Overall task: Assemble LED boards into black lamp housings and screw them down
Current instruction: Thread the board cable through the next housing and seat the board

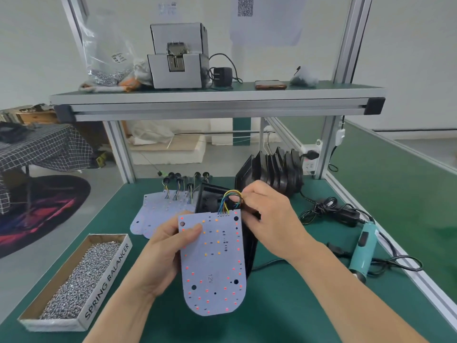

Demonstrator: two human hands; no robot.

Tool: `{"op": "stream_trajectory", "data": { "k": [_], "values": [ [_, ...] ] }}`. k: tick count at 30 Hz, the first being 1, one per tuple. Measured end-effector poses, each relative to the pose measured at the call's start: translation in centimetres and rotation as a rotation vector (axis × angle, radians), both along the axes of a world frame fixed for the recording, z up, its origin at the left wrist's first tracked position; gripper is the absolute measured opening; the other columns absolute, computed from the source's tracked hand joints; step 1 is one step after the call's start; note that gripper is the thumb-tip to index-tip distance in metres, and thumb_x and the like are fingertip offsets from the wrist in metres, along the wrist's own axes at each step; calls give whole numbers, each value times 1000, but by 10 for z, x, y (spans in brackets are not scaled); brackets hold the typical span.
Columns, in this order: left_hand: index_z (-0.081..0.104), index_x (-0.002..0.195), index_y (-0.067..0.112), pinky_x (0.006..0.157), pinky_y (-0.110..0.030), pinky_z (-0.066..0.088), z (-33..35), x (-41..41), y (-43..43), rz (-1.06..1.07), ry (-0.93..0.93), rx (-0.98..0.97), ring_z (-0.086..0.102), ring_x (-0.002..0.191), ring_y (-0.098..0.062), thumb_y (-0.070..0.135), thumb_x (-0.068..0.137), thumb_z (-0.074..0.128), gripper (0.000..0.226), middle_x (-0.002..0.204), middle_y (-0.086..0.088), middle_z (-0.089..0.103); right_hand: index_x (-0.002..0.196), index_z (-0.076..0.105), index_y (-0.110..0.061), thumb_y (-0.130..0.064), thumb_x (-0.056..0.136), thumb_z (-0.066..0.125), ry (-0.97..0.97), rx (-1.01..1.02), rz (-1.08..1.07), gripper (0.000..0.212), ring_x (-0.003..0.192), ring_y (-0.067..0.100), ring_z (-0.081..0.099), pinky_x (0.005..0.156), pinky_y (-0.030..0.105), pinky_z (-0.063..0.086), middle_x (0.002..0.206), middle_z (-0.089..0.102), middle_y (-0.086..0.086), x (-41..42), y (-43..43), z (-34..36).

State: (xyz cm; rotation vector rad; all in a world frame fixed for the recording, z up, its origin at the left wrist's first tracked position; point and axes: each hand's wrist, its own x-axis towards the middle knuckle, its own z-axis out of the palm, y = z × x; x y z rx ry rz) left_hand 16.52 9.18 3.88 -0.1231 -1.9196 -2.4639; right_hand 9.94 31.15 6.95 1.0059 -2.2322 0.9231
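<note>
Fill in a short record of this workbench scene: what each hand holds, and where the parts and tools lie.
Left hand: holds LED board, thumb on its face
Right hand: pinches wires at the board's top edge
Black housing: upright behind the board
Spare boards: fanned flat, behind
Housing stack: back right
Screw box: left of the hands
Teal power tool: lying at right, untouched

An assembly workshop: aluminium-framed workbench (pixel 272 305), screw box (pixel 74 280), electric screwdriver (pixel 363 253).
</note>
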Motion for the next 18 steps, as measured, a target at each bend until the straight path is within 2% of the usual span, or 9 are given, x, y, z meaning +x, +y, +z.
{"op": "stream_trajectory", "data": {
  "k": [2, 4, 5, 9, 11, 13, 15, 16, 18],
  "values": [
    [75, 101, 7, 76, -36, 57, 5, -2, 4, -66, 34, -77, 70, 90, -28, 23, 78, 77, 28, 102, -21, 72, 90, 70, 1, 2, 89, 67, 16, -47, 23, 3, 76, 18, 56, 70, 25, 48, 87, 60, 6, -3, -4, -7],
    [63, 106, -12, 84, -42, 45, 7, -4, 8, -88, 82, -150, 60, 92, -32, 28, 79, 76, 50, 102, -38, 55, 94, 72, 2, 1, 88, 65, 17, -95, 26, 9, 76, 24, 61, 69, 36, 51, 84, 65, 10, -5, -5, -10],
    [60, 106, -17, 85, -45, 40, 9, -4, 10, -96, 102, -169, 56, 93, -33, 30, 79, 74, 55, 103, -40, 48, 95, 72, 1, 1, 86, 66, 19, -124, 16, 11, 75, 25, 63, 68, 38, 52, 84, 67, 10, -6, -5, -10],
    [68, 98, -8, 86, -43, 42, 11, -3, 15, -128, 147, -233, 57, 92, -31, 29, 83, 70, 40, 104, -37, 45, 89, 68, -2, -1, 84, 69, -35, -129, 13, 6, 71, 29, 65, 64, 45, 55, 79, 68, 10, -7, 1, -14],
    [65, 95, -11, 85, -40, 43, 10, -3, 15, -154, 153, -252, 58, 92, -29, 33, 80, 72, 47, 103, -34, 47, 81, 61, -5, -3, 84, 73, 1, -84, -39, 12, 65, 25, 56, 60, 45, 52, 72, 61, 4, -8, 4, -12],
    [58, 95, -18, 84, -40, 43, 10, -2, 16, -170, 155, -275, 57, 90, -27, 35, 78, 72, 57, 98, -27, 48, 76, 58, -9, -5, 81, 79, 153, 2, -142, 22, 67, 15, 39, 58, 39, 47, 69, 51, -3, -10, 6, -7],
    [59, 94, -16, 82, -37, 45, 10, -2, 17, -183, 169, -295, 58, 89, -25, 35, 79, 72, 55, 95, -21, 49, 77, 57, -9, -3, 77, 81, 232, 37, -147, 24, 74, 14, 35, 63, 38, 42, 75, 48, -2, -11, 8, -2],
    [59, 91, -14, 81, -35, 44, 11, -1, 16, -191, 174, -305, 57, 88, -24, 35, 79, 72, 52, 94, -21, 47, 81, 57, -8, -1, 75, 81, 203, 17, -115, 25, 79, 17, 39, 69, 38, 43, 83, 50, 0, -11, 8, 0],
    [62, 86, -6, 79, -33, 40, 14, 1, 16, -212, 183, -352, 53, 87, -21, 37, 80, 71, 44, 93, -19, 45, 94, 55, -9, 1, 73, 81, -17, -72, -16, 35, 93, 24, 51, 84, 35, 47, 102, 52, 4, -11, 13, 4]
  ]
}}
